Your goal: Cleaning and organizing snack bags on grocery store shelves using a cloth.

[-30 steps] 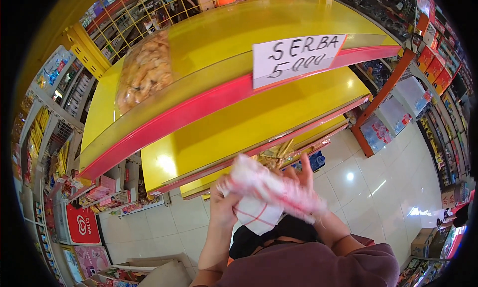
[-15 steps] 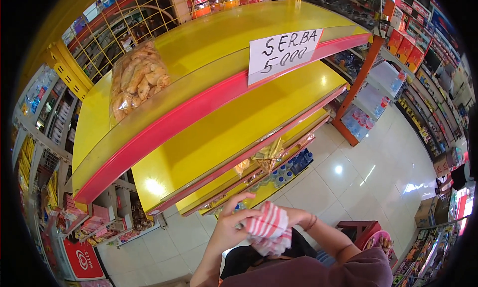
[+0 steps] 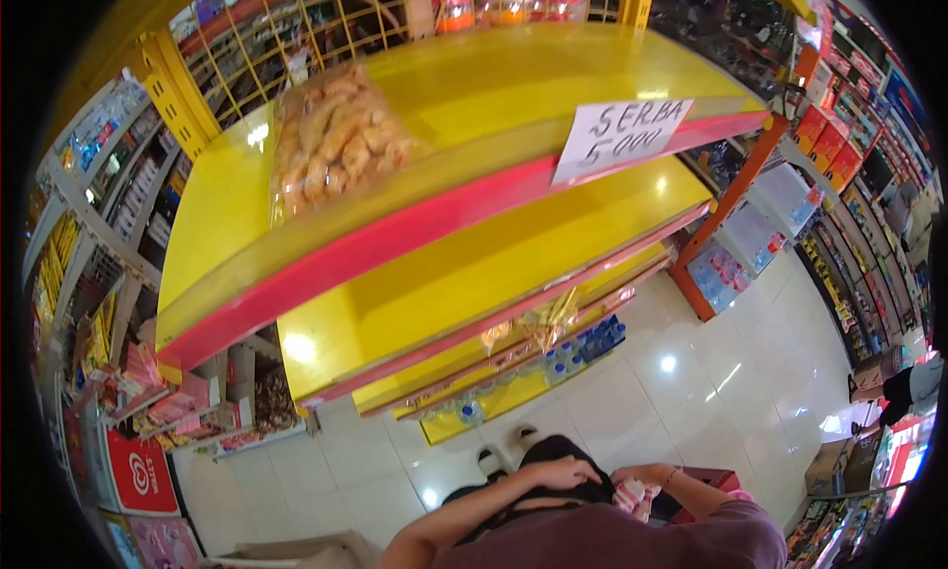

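My right hand [image 3: 647, 473], low in the picture beside my body, is closed on a red-and-white striped cloth [image 3: 635, 498], bunched up below the fingers. To its left, my left hand [image 3: 568, 473] lies over my dark trousers with nothing in it, its fingers stretched out toward the right. Beyond both hands stands a yellow shelf unit with a pink front edge. A clear bag of light brown snacks [image 3: 341, 152] sits on the left part of its top shelf [image 3: 513, 65], away from my hands.
A handwritten paper sign [image 3: 620, 137] hangs on the shelf's front edge. Blue-capped water bottles [image 3: 565, 360] and small snack bags [image 3: 548, 317] fill the lower shelves. Behind my right hand is a dark red crate [image 3: 706, 480]. A person [image 3: 913, 389] is at the far right.
Both hands have dropped and moved right, toward my body. My left hand has left the cloth, which stays in my right hand. The view has shifted, so the snack bag appears further right.
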A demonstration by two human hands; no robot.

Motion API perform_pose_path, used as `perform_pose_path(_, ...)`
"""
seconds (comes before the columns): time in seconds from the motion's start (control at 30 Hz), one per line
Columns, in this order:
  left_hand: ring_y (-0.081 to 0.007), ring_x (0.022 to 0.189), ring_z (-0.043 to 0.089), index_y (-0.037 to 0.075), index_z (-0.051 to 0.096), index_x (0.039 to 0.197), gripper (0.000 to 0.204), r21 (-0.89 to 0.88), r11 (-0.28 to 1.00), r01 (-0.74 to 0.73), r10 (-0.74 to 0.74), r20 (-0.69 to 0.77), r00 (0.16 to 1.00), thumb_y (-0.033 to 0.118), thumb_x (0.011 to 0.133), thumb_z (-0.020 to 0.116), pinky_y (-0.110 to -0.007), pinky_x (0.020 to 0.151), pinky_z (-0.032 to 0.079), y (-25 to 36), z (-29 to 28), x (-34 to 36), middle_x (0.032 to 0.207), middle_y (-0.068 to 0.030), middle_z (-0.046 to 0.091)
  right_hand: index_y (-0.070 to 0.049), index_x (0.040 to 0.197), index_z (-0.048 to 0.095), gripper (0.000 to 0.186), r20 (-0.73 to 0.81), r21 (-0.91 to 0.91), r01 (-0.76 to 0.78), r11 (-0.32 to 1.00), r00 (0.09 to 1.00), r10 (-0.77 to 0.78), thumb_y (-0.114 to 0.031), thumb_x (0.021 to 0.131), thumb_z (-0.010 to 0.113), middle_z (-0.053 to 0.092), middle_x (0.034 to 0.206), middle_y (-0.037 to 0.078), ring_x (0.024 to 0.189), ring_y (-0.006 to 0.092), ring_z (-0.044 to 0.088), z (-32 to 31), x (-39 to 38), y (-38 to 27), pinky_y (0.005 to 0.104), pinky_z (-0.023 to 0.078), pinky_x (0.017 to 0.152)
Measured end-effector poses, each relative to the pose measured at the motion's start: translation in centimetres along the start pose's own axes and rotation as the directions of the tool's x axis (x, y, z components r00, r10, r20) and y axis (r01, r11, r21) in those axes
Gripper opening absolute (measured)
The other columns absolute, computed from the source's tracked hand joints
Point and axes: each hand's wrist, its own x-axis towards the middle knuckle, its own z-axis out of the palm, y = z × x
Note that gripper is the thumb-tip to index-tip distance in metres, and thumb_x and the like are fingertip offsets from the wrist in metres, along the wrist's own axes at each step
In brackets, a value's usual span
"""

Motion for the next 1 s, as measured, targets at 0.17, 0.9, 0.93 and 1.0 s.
perform_pose_path(0.17, -0.0335, 0.114, 0.042, 0.016, 0.058, 0.120, 0.048, 0.131, 0.991, -0.007, -0.009, 0.124, 0.992, 0.000, 0.077, 0.044, -0.040, 0.102, 0.030, 2.6, -2.2, 0.6, 0.126, -0.0132, 0.049, 0.001, 0.107, 0.059, 0.038, -0.063, 0.094, -0.084, 0.992, 0.994, 0.090, -0.022, 0.077, 0.060, 0.064, 0.094, 0.017, 0.089, 0.0264, 0.061, -2.4, -0.5, -1.3, 0.0343, 0.046, 0.078)
perform_pose_path(0.9, -0.0259, 0.106, 0.055, 0.011, 0.048, 0.129, 0.047, -0.037, 0.983, 0.178, -0.179, -0.029, 0.983, 0.014, 0.084, 0.059, -0.034, 0.090, 0.046, -0.9, -2.6, -3.4, 0.118, -0.0159, 0.052, -0.009, 0.096, 0.056, 0.017, -0.451, 0.777, 0.030, 0.629, 0.724, 0.522, -0.006, 0.079, 0.054, 0.060, 0.079, 0.005, 0.074, 0.0162, 0.060, 8.1, -3.7, -5.1, 0.0314, 0.048, 0.066)
perform_pose_path(0.93, -0.0259, 0.099, 0.057, 0.011, 0.050, 0.127, 0.046, -0.020, 0.983, 0.185, -0.186, -0.095, 0.978, 0.017, 0.083, 0.061, -0.035, 0.086, 0.047, -1.2, -2.6, -3.9, 0.112, -0.0155, 0.055, -0.006, 0.090, 0.057, 0.015, -0.619, 0.473, -0.112, 0.874, 0.663, 0.420, -0.008, 0.076, 0.058, 0.060, 0.074, 0.004, 0.072, 0.0146, 0.060, 7.7, -3.4, -5.6, 0.0299, 0.047, 0.065)
perform_pose_path(1.0, -0.0260, 0.093, 0.059, 0.012, 0.052, 0.125, 0.047, 0.001, 0.980, 0.199, -0.196, -0.146, 0.970, 0.020, 0.081, 0.062, -0.035, 0.082, 0.048, -1.4, -2.6, -5.1, 0.107, -0.0150, 0.058, -0.002, 0.084, 0.059, 0.019, -0.653, 0.437, -0.206, 0.876, 0.597, 0.466, -0.012, 0.069, 0.064, 0.060, 0.067, 0.010, 0.065, 0.0195, 0.060, 7.3, -2.5, -6.3, 0.0308, 0.046, 0.061)
